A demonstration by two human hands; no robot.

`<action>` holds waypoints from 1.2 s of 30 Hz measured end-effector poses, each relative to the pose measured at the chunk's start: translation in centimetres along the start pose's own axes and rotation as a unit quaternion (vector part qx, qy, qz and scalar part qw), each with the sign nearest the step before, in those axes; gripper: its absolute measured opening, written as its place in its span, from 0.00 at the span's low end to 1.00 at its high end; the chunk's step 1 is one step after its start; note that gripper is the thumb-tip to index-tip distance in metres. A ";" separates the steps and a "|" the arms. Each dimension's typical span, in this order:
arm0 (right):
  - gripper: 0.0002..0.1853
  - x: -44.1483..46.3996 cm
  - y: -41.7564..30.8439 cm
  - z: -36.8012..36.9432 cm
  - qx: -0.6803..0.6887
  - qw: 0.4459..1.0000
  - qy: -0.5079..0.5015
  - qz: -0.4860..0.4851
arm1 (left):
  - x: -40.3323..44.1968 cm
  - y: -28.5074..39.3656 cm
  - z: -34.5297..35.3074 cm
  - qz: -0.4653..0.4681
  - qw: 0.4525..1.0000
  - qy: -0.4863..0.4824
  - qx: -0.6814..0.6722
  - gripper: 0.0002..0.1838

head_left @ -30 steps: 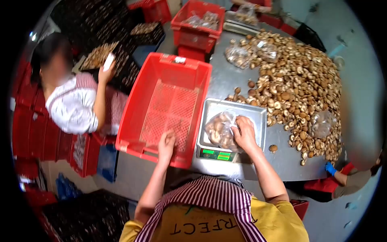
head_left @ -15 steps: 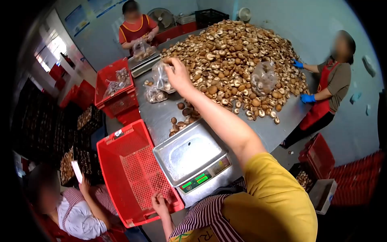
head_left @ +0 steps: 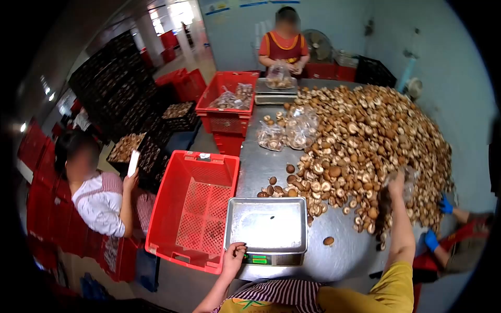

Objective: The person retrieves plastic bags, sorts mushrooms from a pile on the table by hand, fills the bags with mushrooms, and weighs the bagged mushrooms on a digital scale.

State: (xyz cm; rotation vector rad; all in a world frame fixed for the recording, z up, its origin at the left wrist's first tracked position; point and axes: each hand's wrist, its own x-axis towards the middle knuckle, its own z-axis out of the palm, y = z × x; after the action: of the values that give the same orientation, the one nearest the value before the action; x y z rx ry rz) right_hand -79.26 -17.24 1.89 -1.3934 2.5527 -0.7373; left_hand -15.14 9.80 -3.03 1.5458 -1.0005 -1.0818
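Observation:
My right hand (head_left: 397,183) reaches over the front right of a big heap of brown shiitake mushrooms (head_left: 360,151). Its fingers are closed at a clear plastic bag (head_left: 412,182), partly hidden behind the hand. By the front left corner of the digital scale (head_left: 274,259), my left hand (head_left: 234,258) rests with loosely bent fingers, holding nothing I can see. The scale's metal pan (head_left: 267,227) carries only a small dark speck. Filled clear bags of mushrooms (head_left: 301,130) lie beyond it on the steel table (head_left: 250,177).
A red crate (head_left: 156,224) stands left of the scale; another red crate (head_left: 225,120) behind contains filled bags. Across the table a co-worker (head_left: 284,47) handles a bag on a second scale. Blue-gloved hands (head_left: 432,240) work at right. A seated person (head_left: 102,198) holds a phone.
The view has swung left. My right hand has gone from the filled bags to the loose bag on the heap. My left hand has moved from the red crate's rim to the scale.

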 end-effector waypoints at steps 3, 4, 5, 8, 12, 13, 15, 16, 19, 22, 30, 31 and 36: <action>0.37 3.2 2.4 -0.3 -0.056 0.993 -0.087 -0.056 | -1.1 -0.6 2.8 0.003 1.000 0.003 0.029 0.15; 0.39 0.6 -1.7 -4.2 -0.013 0.984 -0.175 -0.024 | -1.2 -1.2 3.6 -0.004 0.999 0.007 0.034 0.15; 0.39 0.5 -1.9 -5.5 -0.060 0.973 -0.222 -0.008 | -1.6 -1.0 4.5 -0.004 0.999 0.017 0.034 0.15; 0.38 -0.9 -3.6 -10.0 -0.240 0.906 -0.341 0.072 | -3.1 1.6 6.9 0.008 0.997 0.010 0.079 0.13; 0.38 1.7 9.4 -7.0 -0.312 0.909 -0.252 -0.110 | -3.9 1.2 9.7 -0.004 0.999 0.000 0.054 0.12; 0.38 1.9 10.5 -7.6 -0.259 0.935 -0.197 -0.144 | -3.9 1.8 10.6 -0.004 0.999 0.004 0.050 0.12; 0.38 -0.4 8.4 -9.4 -0.245 0.945 -0.090 -0.199 | -3.8 2.8 12.2 0.017 0.999 -0.017 0.042 0.12; 0.38 -1.0 7.6 -9.9 -0.226 0.942 0.017 -0.246 | -3.6 2.9 13.1 0.028 0.999 -0.021 0.024 0.12; 0.34 0.3 8.7 -8.2 -0.093 0.979 -0.100 -0.150 | -3.4 5.7 15.0 0.064 0.995 -0.043 0.060 0.12; 0.28 1.9 11.7 -6.0 -0.057 0.969 -0.198 -0.135 | -3.6 6.9 15.6 0.073 0.991 -0.049 0.098 0.12; 0.13 4.6 12.1 -8.5 -0.144 0.981 0.119 -0.042 | -5.7 5.3 16.2 0.030 0.995 -0.018 0.095 0.10; 0.12 5.3 11.5 -8.6 -0.029 0.972 0.229 -0.044 | -5.7 5.2 16.7 0.028 0.995 -0.017 0.092 0.10; 0.07 -4.0 -5.4 -11.8 0.237 0.954 -0.029 -0.184 | -4.6 5.6 18.7 0.040 0.995 -0.051 0.077 0.11</action>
State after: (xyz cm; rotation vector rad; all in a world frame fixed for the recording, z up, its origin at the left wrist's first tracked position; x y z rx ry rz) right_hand -77.04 -12.29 14.33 -1.6839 1.9009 -1.2428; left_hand -34.79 8.42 0.61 1.5706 -1.2313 -1.0568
